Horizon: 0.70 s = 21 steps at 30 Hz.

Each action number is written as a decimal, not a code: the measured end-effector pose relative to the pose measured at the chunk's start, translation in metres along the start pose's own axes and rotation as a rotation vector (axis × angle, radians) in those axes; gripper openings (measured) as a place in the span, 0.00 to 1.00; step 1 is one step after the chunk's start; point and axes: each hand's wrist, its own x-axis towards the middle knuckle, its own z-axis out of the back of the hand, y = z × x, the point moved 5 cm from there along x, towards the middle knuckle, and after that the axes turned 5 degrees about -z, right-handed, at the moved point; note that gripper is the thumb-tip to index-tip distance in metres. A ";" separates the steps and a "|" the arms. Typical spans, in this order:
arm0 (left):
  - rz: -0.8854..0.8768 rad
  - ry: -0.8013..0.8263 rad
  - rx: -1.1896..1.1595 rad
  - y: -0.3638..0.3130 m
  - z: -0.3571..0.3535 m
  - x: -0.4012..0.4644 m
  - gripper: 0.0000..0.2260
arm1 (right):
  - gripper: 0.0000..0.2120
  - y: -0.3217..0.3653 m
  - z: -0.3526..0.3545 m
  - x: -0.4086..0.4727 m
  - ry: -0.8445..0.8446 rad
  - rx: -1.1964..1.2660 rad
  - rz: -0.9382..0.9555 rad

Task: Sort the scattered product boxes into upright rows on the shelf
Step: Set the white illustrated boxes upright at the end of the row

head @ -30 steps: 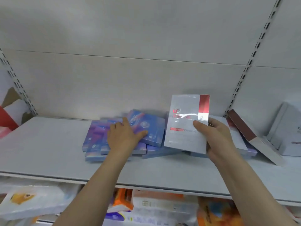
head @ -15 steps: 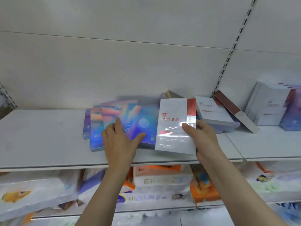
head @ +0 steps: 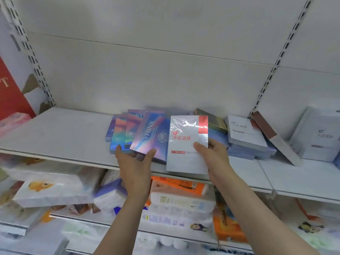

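My right hand (head: 214, 155) grips a white box with a red corner and red lettering (head: 185, 144), holding it upright above the front edge of the white shelf (head: 55, 137). My left hand (head: 135, 162) holds the lower edge of an iridescent purple SYRINX box (head: 150, 137), tilted up off a fan of several similar iridescent boxes (head: 120, 133) lying on the shelf. A stack of flat white and blue boxes (head: 246, 137) lies to the right, behind my right hand. A gold-edged box (head: 211, 118) lies behind the white box.
A long maroon and white box (head: 276, 138) leans against the stack's right side. White boxes (head: 318, 135) stand on the adjoining shelf at far right. A red package (head: 12, 92) sits at far left. Tissue packs (head: 51, 190) and orange packages (head: 184, 188) fill the lower shelves.
My left hand went from resting flat on the iridescent boxes to gripping one at its lower edge and tilting it up. The white box in my right hand came lower and nearer.
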 end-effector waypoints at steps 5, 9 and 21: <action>0.205 -0.045 -0.158 -0.006 -0.023 -0.003 0.37 | 0.06 -0.005 0.019 0.002 0.022 0.003 -0.001; 0.243 -0.104 -0.273 -0.005 -0.023 -0.013 0.29 | 0.07 -0.006 0.035 0.002 0.052 0.041 -0.031; -0.100 -0.117 -0.545 -0.127 -0.015 -0.080 0.13 | 0.14 0.015 0.174 -0.017 0.077 0.291 0.094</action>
